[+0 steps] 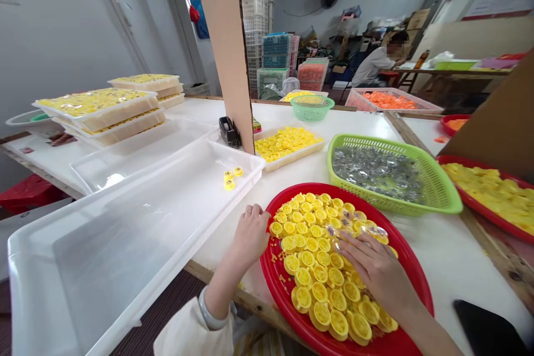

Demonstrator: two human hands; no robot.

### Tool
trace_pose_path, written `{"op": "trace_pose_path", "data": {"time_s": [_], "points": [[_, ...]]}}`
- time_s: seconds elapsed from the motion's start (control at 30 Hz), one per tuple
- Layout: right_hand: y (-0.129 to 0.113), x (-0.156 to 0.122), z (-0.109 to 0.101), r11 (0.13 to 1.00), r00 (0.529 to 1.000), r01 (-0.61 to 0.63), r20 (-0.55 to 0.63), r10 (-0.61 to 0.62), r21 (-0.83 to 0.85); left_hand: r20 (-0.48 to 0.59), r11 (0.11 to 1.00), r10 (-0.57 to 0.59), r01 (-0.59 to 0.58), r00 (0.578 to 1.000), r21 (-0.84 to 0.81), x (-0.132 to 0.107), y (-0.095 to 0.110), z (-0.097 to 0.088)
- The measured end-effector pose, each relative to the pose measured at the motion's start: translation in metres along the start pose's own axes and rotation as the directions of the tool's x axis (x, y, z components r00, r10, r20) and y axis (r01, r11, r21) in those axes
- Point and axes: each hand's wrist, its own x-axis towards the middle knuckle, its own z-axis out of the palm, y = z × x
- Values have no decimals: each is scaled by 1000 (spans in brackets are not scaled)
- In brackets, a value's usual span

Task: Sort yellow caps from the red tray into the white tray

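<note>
A round red tray (411, 267) in front of me holds many small yellow cups (319, 272), most standing in close rows with their hollow side up. My left hand (251, 232) is curled at the tray's left rim, its fingertips hooked over the edge. Over the right part of the cups lies my right hand (377, 264), palm down with the fingers stretched out. Under and around its fingertips are small clear plastic pieces with dark marks (346, 219), partly hidden by the hand. Tiny yellow bits (277, 258) are scattered on the tray's left side.
A large white bin (137, 217) at left holds several yellow pieces (229, 177). Behind are a tray of yellow pieces (287, 144), a tape dispenser (229, 132), a cardboard divider (229, 50) and a green basket (442, 192) of clear pieces. A phone-like black object (488, 328) lies right. Someone (373, 64) sits beyond.
</note>
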Motion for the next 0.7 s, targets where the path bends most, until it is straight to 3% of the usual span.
{"op": "trace_pose_path", "data": {"time_s": [0.1,0.23,0.3,0.37,0.47,0.6,0.7], "points": [[-2,0,-10,989,989,-83,-108,97,121,-9,997,-28,28,1000,67,-16,-2,27],[-11,-5,-18,924,950,-256,-101,295,284,-101,979,-57,75,993,192,-18,4,44],[-15,-9,-20,850,900,-383,-63,432,361,-125,970,-65,92,990,226,-15,7,50],[-19,-14,-21,719,813,-521,11,582,460,-153,967,-72,107,986,233,-13,7,53],[-21,-19,-21,502,691,-635,141,709,587,-195,976,-67,105,979,191,-12,3,54],[-19,-22,-22,369,632,-654,208,746,660,-169,997,-31,43,985,70,-18,6,39],[-21,-19,-24,276,591,-648,241,770,710,-105,997,55,-61,993,-53,-22,23,22]]}}
